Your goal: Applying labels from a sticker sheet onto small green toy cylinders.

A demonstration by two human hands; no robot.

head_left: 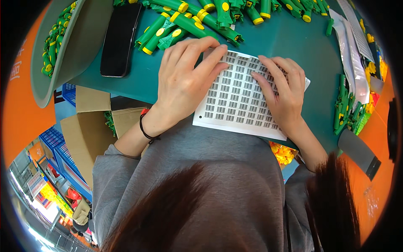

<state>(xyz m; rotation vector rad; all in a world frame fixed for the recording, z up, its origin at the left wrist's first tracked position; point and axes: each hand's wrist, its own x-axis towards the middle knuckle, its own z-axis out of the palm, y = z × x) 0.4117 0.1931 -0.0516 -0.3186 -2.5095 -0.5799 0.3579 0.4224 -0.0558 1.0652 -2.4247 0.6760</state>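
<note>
A white sheet of small barcode stickers [200,122] lies at a slant on the green table in front of me, its near edge by my shirt. My left hand [184,71] is at the sheet's upper left edge, its fingers curled and the thumb and forefinger close together on it. My right hand [286,92] rests over the right part of the sheet, thumb and forefinger apart and touching the rows of stickers. Just beyond my left hand lie several green plastic tubes with yellow bands [191,26], in a loose heap along the far side.
Left of the heap lies a black phone [120,40]. A grey bin [84,38] with more green pieces stands at the far left, above an open cardboard box [86,130]. Clear plastic bags [350,59] and green pieces [345,105] lie at the right edge.
</note>
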